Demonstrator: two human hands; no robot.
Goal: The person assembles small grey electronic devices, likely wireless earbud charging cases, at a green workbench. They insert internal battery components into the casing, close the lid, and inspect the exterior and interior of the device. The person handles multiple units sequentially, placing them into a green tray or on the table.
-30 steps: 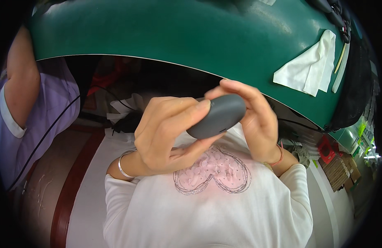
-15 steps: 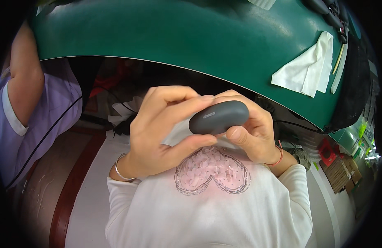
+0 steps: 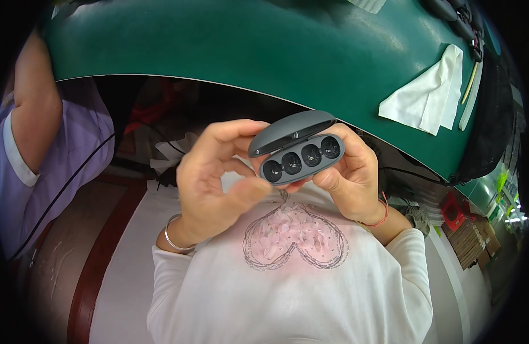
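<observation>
A dark grey oval earbud charging case (image 3: 302,159) is held above my lap with its lid (image 3: 290,131) raised. Inside, several round glossy black wells sit in a row; whether earbuds are in them I cannot tell. My right hand (image 3: 353,172) is closed round the right end, thumb on the near edge and fingers beneath. At the left end, my left hand (image 3: 213,178) has its fingers curled behind the case and lid. Its thumb, slightly blurred, lies by the near left corner.
Beyond my hands is a green table (image 3: 218,46) with a curved near edge. On its right lie a white cloth (image 3: 428,94), a thin stick (image 3: 469,83) and dark pieces (image 3: 459,20). Another person's arm (image 3: 35,97) is at the left. Flattened cardboard (image 3: 471,241) stands at the lower right.
The case's lid has swung up from closed, showing the inside. My left thumb has moved off the front of the case, down and to the left; the right hand keeps its hold.
</observation>
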